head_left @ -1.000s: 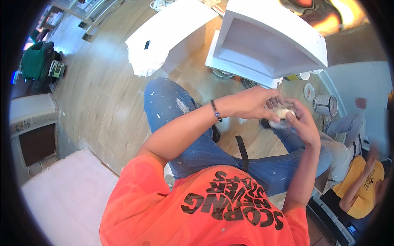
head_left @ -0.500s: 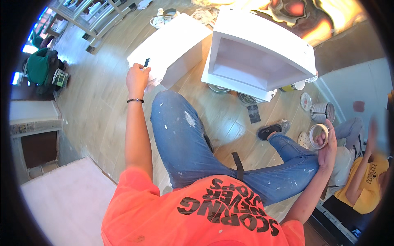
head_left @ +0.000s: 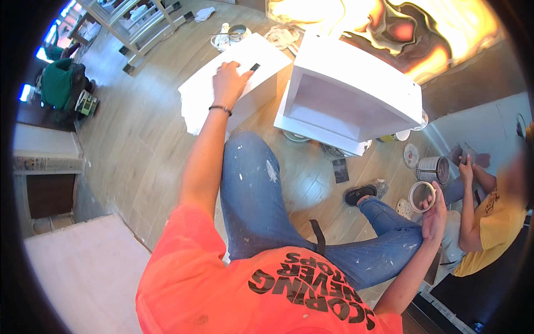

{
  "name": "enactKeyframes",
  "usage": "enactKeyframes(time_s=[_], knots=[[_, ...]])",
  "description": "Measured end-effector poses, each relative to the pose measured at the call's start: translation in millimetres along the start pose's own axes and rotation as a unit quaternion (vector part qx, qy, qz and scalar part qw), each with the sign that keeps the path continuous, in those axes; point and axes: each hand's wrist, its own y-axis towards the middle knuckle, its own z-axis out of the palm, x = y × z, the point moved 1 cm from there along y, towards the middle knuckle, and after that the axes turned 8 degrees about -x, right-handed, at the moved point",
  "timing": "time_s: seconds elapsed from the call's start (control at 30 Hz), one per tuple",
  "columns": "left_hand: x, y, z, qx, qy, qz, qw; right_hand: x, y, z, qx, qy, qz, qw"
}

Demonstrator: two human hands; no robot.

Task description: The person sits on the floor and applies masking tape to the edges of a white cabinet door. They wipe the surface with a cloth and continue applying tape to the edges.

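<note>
My left hand (head_left: 229,82) is over the top of a white box-like drawer (head_left: 266,54), its fingers bent down against the surface. At the thumb, a small dark flat piece (head_left: 255,67) sticks out; the rest of what the hand grips is hidden under it. My right hand (head_left: 435,218), near my bent knee, holds a cream ring-shaped tape roll (head_left: 413,196) upright, with fingers through its centre. A second white drawer (head_left: 356,64), its hollow side toward me, stands to the right of the first.
Paint cans (head_left: 433,170) and a lid (head_left: 411,155) stand on the wood-look floor. A dark square sheet (head_left: 340,171) lies near my foot. At right sits a person in a yellow shirt (head_left: 489,234). A white panel (head_left: 92,267) is at lower left, a white frame (head_left: 136,30) farther off.
My left hand has moved right and farther away across the drawer top, the dark piece moving with it. My right hand keeps the tape roll. The person at right has shifted their arms.
</note>
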Motion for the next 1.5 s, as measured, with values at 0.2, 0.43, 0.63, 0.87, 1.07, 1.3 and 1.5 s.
enactKeyframes(time_s=[0.2,0.43,0.63,0.87,1.07,1.3,1.5], knots=[[57.6,-48.5,-46.0,0.051,0.153,-0.171,0.972,-8.3,1.2,-13.9,-0.016,0.000,0.005,1.000],[121.6,-47.7,-25.7,-0.011,0.053,-0.236,0.970,-3.2,2.6,-3.9,-0.004,-0.006,-0.009,1.000],[68.3,-56.7,-47.8,-0.036,0.161,-0.141,0.976,-3.2,3.4,-11.5,0.002,-0.010,-0.008,1.000],[64.6,-74.5,-42.5,0.075,0.129,-0.029,0.988,-6.3,1.6,-15.7,-0.026,0.000,-0.013,1.000],[88.2,-79.8,-37.1,-0.082,-0.182,-0.118,0.973,-7.3,5.4,-20.6,0.005,0.004,-0.022,1.000],[67.5,-43.0,-95.9,0.065,-0.760,-0.223,0.607,-7.6,1.5,-19.2,-0.009,-0.006,-0.017,1.000],[12.5,-73.4,-117.3,0.115,-0.797,-0.319,0.499,-7.1,2.3,-9.4,-0.010,-0.015,-0.033,0.999]])
